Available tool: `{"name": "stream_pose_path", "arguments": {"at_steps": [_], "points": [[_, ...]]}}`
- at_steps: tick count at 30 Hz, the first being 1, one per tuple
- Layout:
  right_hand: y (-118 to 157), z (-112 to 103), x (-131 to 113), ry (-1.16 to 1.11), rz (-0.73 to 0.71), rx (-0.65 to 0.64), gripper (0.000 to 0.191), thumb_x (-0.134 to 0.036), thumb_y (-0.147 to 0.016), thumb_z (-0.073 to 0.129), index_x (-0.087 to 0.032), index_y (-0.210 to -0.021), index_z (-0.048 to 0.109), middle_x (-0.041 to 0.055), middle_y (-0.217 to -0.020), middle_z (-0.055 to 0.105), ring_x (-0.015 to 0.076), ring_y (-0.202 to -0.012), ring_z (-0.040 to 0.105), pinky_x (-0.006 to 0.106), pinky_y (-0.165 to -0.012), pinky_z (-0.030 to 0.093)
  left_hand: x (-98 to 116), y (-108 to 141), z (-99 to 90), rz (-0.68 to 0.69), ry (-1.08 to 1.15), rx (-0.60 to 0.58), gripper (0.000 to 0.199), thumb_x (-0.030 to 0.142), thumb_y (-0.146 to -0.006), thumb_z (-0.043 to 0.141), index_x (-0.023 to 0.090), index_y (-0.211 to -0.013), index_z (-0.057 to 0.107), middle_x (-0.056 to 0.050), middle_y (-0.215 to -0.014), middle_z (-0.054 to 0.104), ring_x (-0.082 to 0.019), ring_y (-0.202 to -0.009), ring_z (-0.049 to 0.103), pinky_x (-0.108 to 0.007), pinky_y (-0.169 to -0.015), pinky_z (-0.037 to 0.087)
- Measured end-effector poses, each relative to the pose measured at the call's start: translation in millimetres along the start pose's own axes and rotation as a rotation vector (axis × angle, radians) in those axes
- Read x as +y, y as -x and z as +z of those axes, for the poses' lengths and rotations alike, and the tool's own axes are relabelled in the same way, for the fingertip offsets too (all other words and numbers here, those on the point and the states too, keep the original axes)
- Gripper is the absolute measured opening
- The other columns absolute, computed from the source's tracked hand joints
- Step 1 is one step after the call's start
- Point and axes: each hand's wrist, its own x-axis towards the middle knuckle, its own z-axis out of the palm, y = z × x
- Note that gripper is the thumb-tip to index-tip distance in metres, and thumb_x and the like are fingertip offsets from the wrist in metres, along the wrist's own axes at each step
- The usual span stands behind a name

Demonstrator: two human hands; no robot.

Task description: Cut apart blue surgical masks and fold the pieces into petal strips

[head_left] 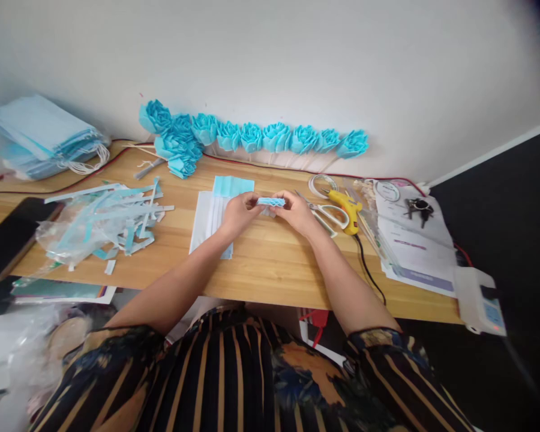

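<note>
A small folded blue piece of sheet material (271, 202) is held level above the middle of the wooden table. My left hand (242, 213) pinches its left end, and my right hand (294, 211) pinches its right end. Under and beside my left hand lie flat white and blue sheets (202, 219), with a light blue piece (233, 186) at their top. White-handled scissors (333, 216) rest just right of my right hand, next to a yellow glue gun (345, 210).
Blue flowers on sticks (276, 138) line the wall. Cut strips (112, 216), a black phone (15, 237) and stacked masks (45, 132) are at left. A tape roll (323, 186), papers (414, 252), keys (420, 210) and a white box (479, 300) are at right.
</note>
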Motion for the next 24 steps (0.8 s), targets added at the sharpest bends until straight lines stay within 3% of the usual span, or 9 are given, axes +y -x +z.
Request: {"name": "stream_pose_path", "arguments": {"at_steps": [5,11,17,24], "points": [[0,2,3,-0.055,0.002,-0.033,0.023,-0.037,-0.075,0.073,-0.022,-0.090,0.064,-0.0027,-0.078,0.064,0.0145,-0.069,0.057,0.027,-0.066,0.045,1,0,1.7,-0.036,0.034,-0.015,0.011,0.025,-0.077,0.061,0.016,-0.080,0.065,-0.003,-0.079,0.069,-0.014,-0.072,0.061,-0.023,-0.063,0.045],[0,2,-2,-0.199,0.028,-0.023,0.031,-0.039,-0.075,0.074,-0.024,-0.101,0.066,0.0016,-0.097,0.071,0.0186,-0.088,0.064,0.030,-0.078,0.050,5,1,1.5,-0.145,0.344,-0.025,0.020,0.030,-0.070,0.070,0.014,-0.080,0.065,-0.001,-0.075,0.066,-0.013,-0.067,0.059,-0.025,-0.057,0.050],[2,2,-8,-0.232,0.065,0.038,0.030,-0.048,-0.078,0.070,-0.019,-0.086,0.066,0.0000,-0.079,0.067,0.0142,-0.072,0.057,0.026,-0.065,0.045,6,1,0.3,-0.268,0.700,-0.051,0.033,0.031,-0.061,0.084,0.012,-0.079,0.064,-0.003,-0.082,0.069,-0.013,-0.073,0.062,-0.026,-0.064,0.054],[5,5,-22,-0.284,0.123,0.076,0.041,-0.059,-0.075,0.068,-0.020,-0.070,0.059,-0.0034,-0.063,0.053,0.0115,-0.060,0.046,0.025,-0.056,0.039,8,1,-0.5,-0.314,0.864,-0.045,0.035,0.033,-0.068,0.084,0.013,-0.070,0.056,0.000,-0.070,0.063,-0.011,-0.069,0.063,-0.027,-0.069,0.057]]}}
